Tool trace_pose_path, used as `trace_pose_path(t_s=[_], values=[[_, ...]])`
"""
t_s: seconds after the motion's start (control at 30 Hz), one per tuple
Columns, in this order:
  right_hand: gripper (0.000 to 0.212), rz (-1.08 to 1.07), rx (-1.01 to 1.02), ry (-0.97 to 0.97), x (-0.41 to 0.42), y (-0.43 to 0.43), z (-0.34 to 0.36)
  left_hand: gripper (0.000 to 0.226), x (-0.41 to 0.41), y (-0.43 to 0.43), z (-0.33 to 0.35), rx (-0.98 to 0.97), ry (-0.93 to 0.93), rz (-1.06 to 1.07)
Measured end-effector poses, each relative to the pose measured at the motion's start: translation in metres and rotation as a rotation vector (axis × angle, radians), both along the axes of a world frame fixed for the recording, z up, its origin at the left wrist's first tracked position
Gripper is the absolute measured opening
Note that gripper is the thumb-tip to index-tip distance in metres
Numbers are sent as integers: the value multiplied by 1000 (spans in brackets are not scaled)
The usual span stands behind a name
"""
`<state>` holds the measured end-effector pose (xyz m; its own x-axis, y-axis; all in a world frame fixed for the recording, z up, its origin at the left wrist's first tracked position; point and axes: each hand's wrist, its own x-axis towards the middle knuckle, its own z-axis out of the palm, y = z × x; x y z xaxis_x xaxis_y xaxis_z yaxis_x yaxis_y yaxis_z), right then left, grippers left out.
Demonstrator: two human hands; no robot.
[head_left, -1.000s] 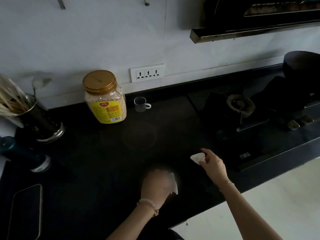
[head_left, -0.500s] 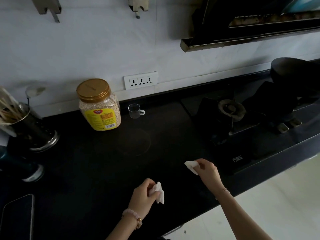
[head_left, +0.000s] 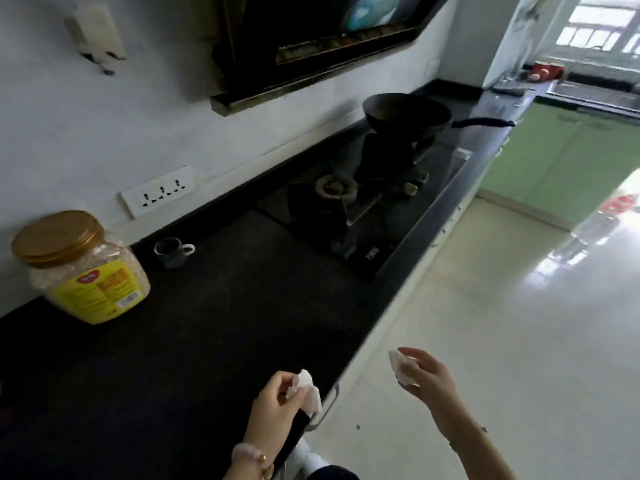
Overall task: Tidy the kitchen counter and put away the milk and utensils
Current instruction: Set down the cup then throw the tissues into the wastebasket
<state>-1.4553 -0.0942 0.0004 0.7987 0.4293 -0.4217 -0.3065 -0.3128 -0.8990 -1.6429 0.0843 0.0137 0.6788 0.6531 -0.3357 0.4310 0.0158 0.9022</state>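
Note:
My left hand (head_left: 277, 407) is closed on a crumpled white tissue (head_left: 306, 389) just above the front edge of the black counter (head_left: 194, 327). My right hand (head_left: 424, 375) pinches a second white tissue (head_left: 398, 367) and hangs off the counter, over the pale floor. A plastic oat jar (head_left: 83, 268) with a gold lid and yellow label stands at the back left. Near the wall, a small glass cup (head_left: 171, 251) with a handle sits to the jar's right. No milk or utensils are in view.
A gas hob (head_left: 349, 209) lies to the right, with a dark wok (head_left: 407, 114) on its far burner. A range hood (head_left: 311, 39) hangs above it. A wall socket (head_left: 157, 190) is behind the cup. Green cabinets (head_left: 568, 161) and shiny floor (head_left: 502, 323) stretch to the right.
The view has swung right, away from the counter. Both hands have lifted off the counter with their tissues; the right hand is now over the floor.

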Motion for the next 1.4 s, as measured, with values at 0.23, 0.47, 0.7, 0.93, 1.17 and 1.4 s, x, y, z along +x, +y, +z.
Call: trace_pose_path(t_s=[0.23,0.47,0.7,0.93,1.17,1.4], values=[[15,-447,-50,122,-89,-146,-24,17,32,-71,-22,-92,16,-330],[13,-913,-103,320,-146,-265,-65,11,79,-132,-31,-127,65,-602],[1,-1095,-149,558,-143,-329,-110,7,168,-206,-66,-245,264,-707],[17,-965,-261,625,-55,-380,-150,17,200,-228,-134,-159,664,-664],[6,-783,-226,431,93,-409,-128,12,258,-235,-131,-134,726,-449],[12,-832,-172,435,229,-451,-149,34,396,-265,-137,-93,750,-483]])
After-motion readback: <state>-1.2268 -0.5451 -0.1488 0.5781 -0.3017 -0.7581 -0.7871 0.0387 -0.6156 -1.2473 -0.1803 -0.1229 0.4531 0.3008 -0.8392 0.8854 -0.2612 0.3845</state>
